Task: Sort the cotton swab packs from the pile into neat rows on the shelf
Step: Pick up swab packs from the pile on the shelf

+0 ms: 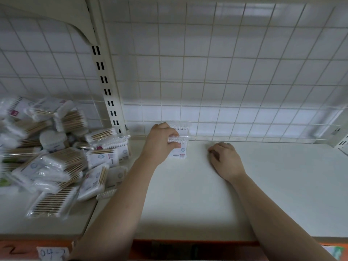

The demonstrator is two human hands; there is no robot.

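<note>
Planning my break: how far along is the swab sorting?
Done: no finished row shows. In hand: left hand grips one clear plastic cotton swab pack at the back of the cream shelf; right hand rests idle. Left: the jumbled pile of swab packs.

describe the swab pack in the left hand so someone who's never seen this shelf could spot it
Start at the cream shelf right of the slotted upright post. Near its back edge sits one cotton swab pack, gripped by the left hand. Unlike the packs heaped in the pile left of the post, it sits alone and is the only one held.
</note>
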